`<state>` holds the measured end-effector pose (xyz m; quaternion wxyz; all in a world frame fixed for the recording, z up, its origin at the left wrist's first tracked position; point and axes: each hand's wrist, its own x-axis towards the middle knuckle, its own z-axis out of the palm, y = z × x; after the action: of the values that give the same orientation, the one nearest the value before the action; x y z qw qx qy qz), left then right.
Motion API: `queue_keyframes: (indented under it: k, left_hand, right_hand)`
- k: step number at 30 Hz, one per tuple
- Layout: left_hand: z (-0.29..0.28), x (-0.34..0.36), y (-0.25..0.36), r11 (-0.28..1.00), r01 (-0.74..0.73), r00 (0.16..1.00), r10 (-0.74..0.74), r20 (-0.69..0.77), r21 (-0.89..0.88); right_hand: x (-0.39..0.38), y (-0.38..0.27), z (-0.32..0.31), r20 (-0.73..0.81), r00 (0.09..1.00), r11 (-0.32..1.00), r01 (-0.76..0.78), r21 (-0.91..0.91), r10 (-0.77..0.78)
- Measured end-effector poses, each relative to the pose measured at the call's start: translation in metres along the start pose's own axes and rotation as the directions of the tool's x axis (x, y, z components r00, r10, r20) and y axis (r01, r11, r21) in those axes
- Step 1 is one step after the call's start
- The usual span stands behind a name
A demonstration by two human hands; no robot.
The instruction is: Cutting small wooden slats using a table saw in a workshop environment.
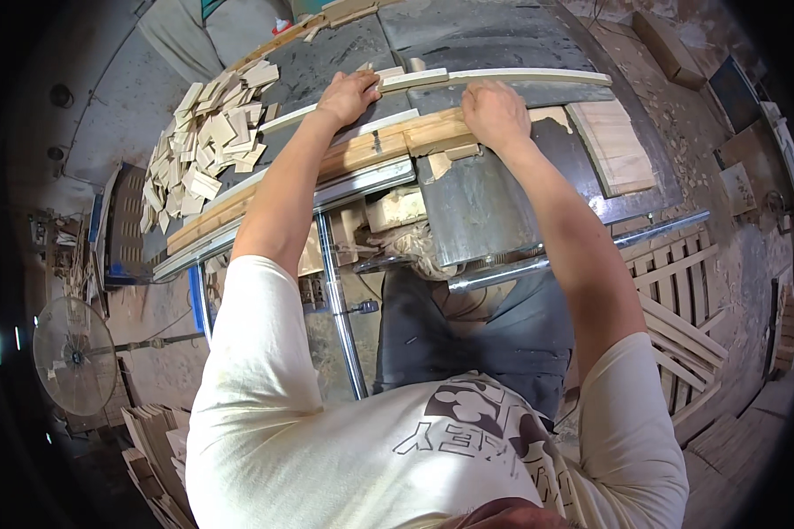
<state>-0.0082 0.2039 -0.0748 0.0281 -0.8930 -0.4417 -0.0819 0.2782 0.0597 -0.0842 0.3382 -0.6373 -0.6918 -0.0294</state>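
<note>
A dark metal machine table (490,207) lies in front of me. Across it runs a thick wooden bar (362,154) along a silvery metal rail (366,181). Beyond the bar, my left hand (348,97) has its fingers over a pale wooden strip (291,117), part of which the hand covers. A short strip piece (415,79) lies just right of these fingers, in line with a longer narrow strip (529,76). My right hand (497,113) is closed at the right end of the thick bar; its fingertips, curled down close to the longer strip, are partly hidden.
Many small flat wood pieces (220,132) are heaped on the left of the table. A wide wooden board (613,145) lies at the right. Shavings (415,242) hang below the table's near edge. A fan (75,353) stands left; slatted wooden pallets (679,300) are on the right.
</note>
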Motion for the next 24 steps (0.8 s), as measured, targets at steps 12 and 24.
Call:
queue_keyframes:
  k: [12,24]
  left_hand:
    - [-0.064,0.033,-0.02,0.985,-0.053,0.998,0.06,0.036,-0.166]
    - [-0.143,-0.119,-0.021,0.583,0.316,0.854,-0.518,-0.043,-0.749]
  right_hand:
    - [0.017,-0.03,-0.039,-0.051,0.992,0.993,0.115,-0.01,-0.115]
    - [0.018,-0.036,-0.085,0.133,0.947,0.955,0.281,0.095,-0.292]
